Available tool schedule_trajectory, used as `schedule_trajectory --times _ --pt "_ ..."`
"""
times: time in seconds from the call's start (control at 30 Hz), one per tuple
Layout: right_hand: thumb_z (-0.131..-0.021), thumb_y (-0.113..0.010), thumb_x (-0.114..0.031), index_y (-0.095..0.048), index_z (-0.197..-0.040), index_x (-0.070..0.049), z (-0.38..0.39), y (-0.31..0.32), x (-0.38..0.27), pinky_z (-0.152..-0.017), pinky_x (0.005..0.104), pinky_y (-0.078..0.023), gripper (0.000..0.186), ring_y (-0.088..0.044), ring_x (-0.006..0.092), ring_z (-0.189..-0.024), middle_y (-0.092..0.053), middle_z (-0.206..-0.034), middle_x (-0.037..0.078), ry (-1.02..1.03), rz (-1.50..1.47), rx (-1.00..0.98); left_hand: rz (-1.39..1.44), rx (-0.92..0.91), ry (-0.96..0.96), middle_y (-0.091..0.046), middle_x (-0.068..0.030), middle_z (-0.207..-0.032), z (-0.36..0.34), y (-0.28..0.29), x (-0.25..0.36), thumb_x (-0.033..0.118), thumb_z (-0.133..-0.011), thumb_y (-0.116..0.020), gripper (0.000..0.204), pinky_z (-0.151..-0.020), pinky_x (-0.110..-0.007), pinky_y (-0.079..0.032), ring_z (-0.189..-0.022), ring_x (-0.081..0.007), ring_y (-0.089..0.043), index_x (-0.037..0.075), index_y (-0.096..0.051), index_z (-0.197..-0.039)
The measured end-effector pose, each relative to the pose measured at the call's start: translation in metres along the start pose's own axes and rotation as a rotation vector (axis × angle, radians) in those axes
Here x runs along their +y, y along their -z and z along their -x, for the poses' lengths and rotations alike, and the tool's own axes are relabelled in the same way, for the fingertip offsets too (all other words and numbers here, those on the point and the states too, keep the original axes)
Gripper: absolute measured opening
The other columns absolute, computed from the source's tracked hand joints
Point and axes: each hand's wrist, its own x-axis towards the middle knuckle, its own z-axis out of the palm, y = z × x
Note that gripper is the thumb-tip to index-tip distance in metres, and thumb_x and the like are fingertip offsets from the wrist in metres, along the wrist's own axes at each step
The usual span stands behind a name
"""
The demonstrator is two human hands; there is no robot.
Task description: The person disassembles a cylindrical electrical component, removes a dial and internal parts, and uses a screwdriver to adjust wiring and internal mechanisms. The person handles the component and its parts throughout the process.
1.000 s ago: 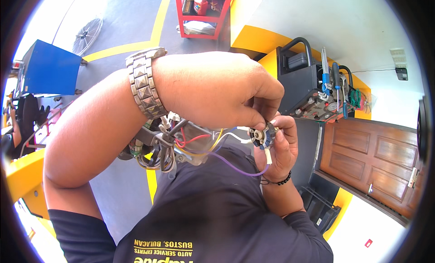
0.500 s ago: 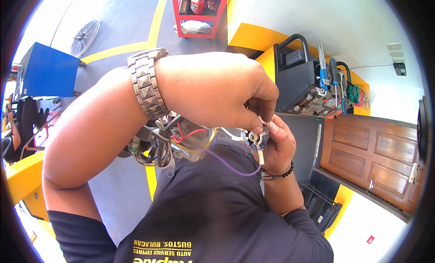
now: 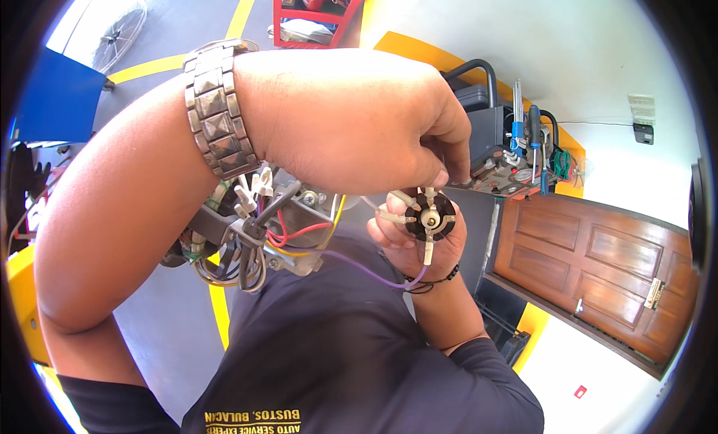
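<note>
My left hand (image 3: 381,127), below a metal-banded watch (image 3: 218,112), arches over a round black switch (image 3: 443,216) with pale connectors round a central shaft. Its fingers are curled with the thumb by the switch's top; what they grip is hidden. My right hand (image 3: 445,254) holds the switch from behind, fingers wrapped to its left side. Wires in purple, yellow, red and white run near a metal assembly (image 3: 303,251) with bundled cables, under my left forearm; the purple one reaches the switch's lower connector.
A dark machine (image 3: 486,127) with upright hand tools (image 3: 534,131) stands at upper right, above a wooden door (image 3: 546,247). A red shelf unit (image 3: 318,21) is at the top, a blue cabinet (image 3: 52,97) and a spoked wheel (image 3: 116,38) at left. Yellow lines (image 3: 149,68) mark the floor.
The switch has turned to face the camera more squarely. My right hand's fingers now show at its left. My left hand sits higher in the picture, and the surroundings have shifted in view.
</note>
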Motion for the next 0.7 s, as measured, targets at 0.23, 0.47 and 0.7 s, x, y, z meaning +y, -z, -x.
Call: schedule_trajectory --times 0.23,0.47,0.7 --pt "-0.098 -0.061 -0.053 -0.051 -0.132 0.001 -0.009 0.004 0.003 -0.066 0.0358 -0.042 0.065 -0.054 0.0174 -0.066 -0.064 -0.101 0.017 -0.010 -0.011 -0.055 -0.037 0.022 -0.018 -0.078 -0.0153 -0.099 0.001 0.003 -0.002 0.005 -0.094 -0.068 0.021 -0.084 -0.033 -0.059 -0.091 -0.0233 -0.076 -0.003 -0.073 -0.112" --pt "-0.099 -0.060 -0.050 -0.053 -0.128 -0.003 -0.007 0.002 0.004 -0.065 0.0352 -0.041 0.056 -0.054 0.0181 -0.065 -0.065 -0.100 0.016 -0.026 -0.036 0.000 -0.030 0.005 -0.023 -0.078 -0.0160 -0.098 0.002 0.008 -0.001 0.005 -0.094 -0.068 0.021 -0.083 -0.034 -0.059 -0.090 -0.0246 -0.076 -0.003 -0.073 -0.112" --pt "-0.099 -0.056 -0.040 -0.057 -0.121 -0.004 -0.011 -0.010 0.006 -0.064 0.0352 -0.042 0.042 -0.052 0.0176 -0.065 -0.062 -0.090 0.010 -0.006 -0.096 -0.049 0.000 -0.020 0.016 -0.077 -0.0168 -0.100 0.000 0.008 -0.001 0.011 -0.089 -0.077 0.029 -0.082 -0.035 -0.059 -0.091 -0.0280 -0.076 -0.001 -0.072 -0.115"
